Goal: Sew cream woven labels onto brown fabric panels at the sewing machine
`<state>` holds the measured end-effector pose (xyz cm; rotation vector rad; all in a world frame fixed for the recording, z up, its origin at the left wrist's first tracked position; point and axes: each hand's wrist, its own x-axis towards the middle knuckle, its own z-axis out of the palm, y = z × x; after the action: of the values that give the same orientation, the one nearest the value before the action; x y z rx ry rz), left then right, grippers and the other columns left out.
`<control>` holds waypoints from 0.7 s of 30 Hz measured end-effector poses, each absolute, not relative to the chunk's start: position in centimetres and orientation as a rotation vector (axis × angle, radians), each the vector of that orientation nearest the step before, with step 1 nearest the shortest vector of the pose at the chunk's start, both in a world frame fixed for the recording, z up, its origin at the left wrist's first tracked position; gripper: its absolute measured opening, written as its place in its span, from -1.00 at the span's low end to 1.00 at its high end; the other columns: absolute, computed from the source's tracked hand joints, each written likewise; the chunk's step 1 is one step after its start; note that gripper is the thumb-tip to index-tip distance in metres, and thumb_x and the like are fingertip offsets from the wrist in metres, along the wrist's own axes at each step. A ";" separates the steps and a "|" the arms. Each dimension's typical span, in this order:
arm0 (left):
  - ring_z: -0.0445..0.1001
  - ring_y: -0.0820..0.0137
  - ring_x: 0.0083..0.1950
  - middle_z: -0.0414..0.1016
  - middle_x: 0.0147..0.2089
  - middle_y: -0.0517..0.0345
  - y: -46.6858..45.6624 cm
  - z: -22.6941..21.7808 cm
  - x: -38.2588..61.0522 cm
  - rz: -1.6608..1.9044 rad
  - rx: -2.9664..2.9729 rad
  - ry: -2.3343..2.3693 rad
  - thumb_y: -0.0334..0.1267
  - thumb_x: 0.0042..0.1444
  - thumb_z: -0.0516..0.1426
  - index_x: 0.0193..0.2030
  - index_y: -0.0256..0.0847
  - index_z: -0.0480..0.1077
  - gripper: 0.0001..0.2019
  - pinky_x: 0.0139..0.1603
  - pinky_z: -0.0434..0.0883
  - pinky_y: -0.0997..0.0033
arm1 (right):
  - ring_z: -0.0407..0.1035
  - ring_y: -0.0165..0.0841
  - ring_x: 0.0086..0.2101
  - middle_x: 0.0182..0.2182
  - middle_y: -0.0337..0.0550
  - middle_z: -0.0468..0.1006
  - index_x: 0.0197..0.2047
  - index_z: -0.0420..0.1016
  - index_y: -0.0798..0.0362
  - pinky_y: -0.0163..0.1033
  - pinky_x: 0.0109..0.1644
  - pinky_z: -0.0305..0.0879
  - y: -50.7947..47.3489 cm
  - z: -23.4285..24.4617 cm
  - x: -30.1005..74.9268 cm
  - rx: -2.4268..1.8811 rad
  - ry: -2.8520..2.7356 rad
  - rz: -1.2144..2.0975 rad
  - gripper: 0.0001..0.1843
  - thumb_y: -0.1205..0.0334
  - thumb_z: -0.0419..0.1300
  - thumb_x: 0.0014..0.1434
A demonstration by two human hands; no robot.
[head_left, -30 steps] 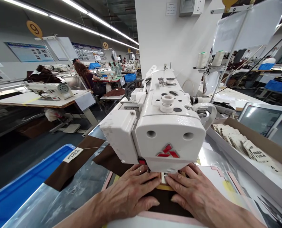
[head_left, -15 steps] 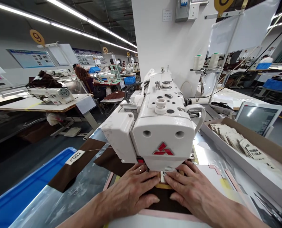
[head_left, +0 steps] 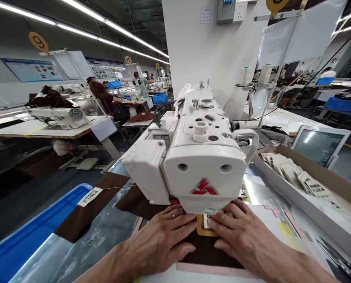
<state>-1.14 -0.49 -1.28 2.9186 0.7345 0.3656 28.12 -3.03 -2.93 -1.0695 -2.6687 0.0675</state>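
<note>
Below the head of a white sewing machine (head_left: 205,169), a white label (head_left: 206,221) with dark print lies inside a yellow frame (head_left: 203,232) on brown fabric (head_left: 202,251). My left hand (head_left: 163,236) rests flat on the fabric, open, fingertips beside the frame's left edge. Fingers outstretched, my right hand (head_left: 240,232) touches the label's right side with its fingertips and covers part of it. The machine head hides the needle area and the label's far end.
A long box (head_left: 317,196) of loose labels stands right, beside a tablet-like screen (head_left: 320,145) and scissors (head_left: 340,257). Brown fabric (head_left: 84,220) bearing a label hangs over the table's left edge near a blue bin (head_left: 39,232). Other people sit at machines farther back.
The label has shifted slightly right within the yellow frame, under my right fingertips. My left fingertips have drawn back a little from it. The view has turned slightly.
</note>
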 end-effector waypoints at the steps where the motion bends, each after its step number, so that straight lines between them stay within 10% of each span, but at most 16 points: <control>1: 0.53 0.09 0.27 0.50 0.33 0.02 -0.6 -1.3 -1.1 0.385 2.929 0.730 -0.17 0.41 0.18 0.31 -0.18 0.41 -0.61 0.36 0.44 0.04 | 0.39 -0.12 0.09 0.20 -0.31 0.57 0.31 0.44 -0.13 0.16 0.29 0.14 -3.0 -2.9 28.2 -1.065 -2.669 0.056 -0.60 0.00 0.17 0.48; 8: 0.59 0.20 0.15 0.60 0.20 0.11 -1.2 -0.4 -0.5 0.536 2.917 0.760 -0.18 0.45 0.12 0.13 -0.13 0.52 -0.77 0.33 0.42 0.18 | 0.39 -0.09 0.10 0.21 -0.28 0.56 0.28 0.48 -0.09 0.17 0.30 0.18 -3.1 -2.2 28.3 -1.114 -2.711 0.108 -0.62 0.02 0.17 0.48; 21: 0.52 0.11 0.28 0.48 0.35 0.07 -1.5 -0.4 1.4 0.256 2.893 0.805 -0.07 0.32 0.28 0.36 -0.16 0.36 -0.47 0.40 0.33 0.12 | 0.43 -0.13 0.07 0.22 -0.22 0.57 0.32 0.46 -0.02 0.11 0.25 0.20 -2.9 -2.4 28.4 -0.988 -2.709 -0.020 -0.58 0.03 0.14 0.50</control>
<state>1.44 -1.50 -0.44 2.8930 0.8047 0.2558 28.40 -2.92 -2.44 -0.9878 -2.7087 -0.0203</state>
